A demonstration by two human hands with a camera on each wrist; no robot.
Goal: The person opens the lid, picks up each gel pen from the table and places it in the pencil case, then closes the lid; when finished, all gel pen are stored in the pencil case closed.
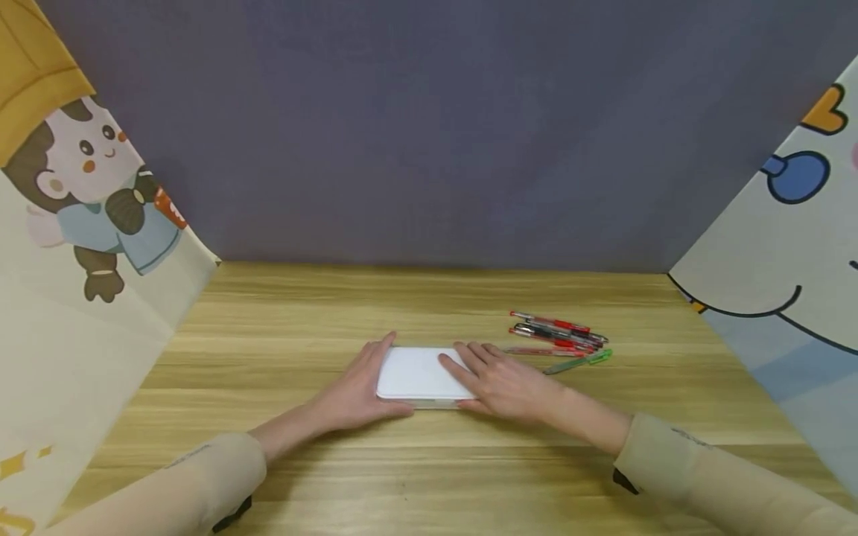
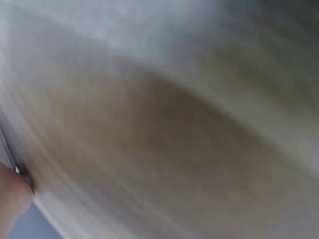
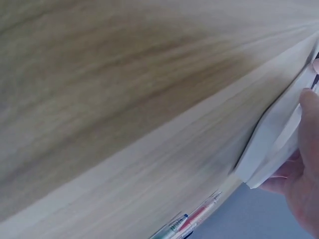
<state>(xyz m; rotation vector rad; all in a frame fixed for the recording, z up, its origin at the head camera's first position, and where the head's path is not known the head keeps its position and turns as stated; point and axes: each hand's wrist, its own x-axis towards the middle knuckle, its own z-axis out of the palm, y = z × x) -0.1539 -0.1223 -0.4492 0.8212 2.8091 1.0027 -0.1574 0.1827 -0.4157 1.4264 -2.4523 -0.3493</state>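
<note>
A flat white box (image 1: 415, 372) with rounded corners lies on the wooden table, its lower side paler and greenish along the front edge. At its left end my left hand (image 1: 351, 391) grips it, thumb along the front side and fingers at the back. My right hand (image 1: 506, 383) holds the right end, with fingers lying over the top and the thumb at the front. From the right wrist, the box (image 3: 271, 137) shows its side wall between thumb and fingers. Only a fingertip (image 2: 14, 194) of the left hand shows in the blurred left wrist view.
Several red and black pens (image 1: 556, 333) lie in a loose pile behind and right of the box. A green pen (image 1: 579, 362) lies closest to the right forearm. A dark grey panel (image 1: 429, 134) closes the back, and printed cartoon panels (image 1: 121, 216) stand at both sides.
</note>
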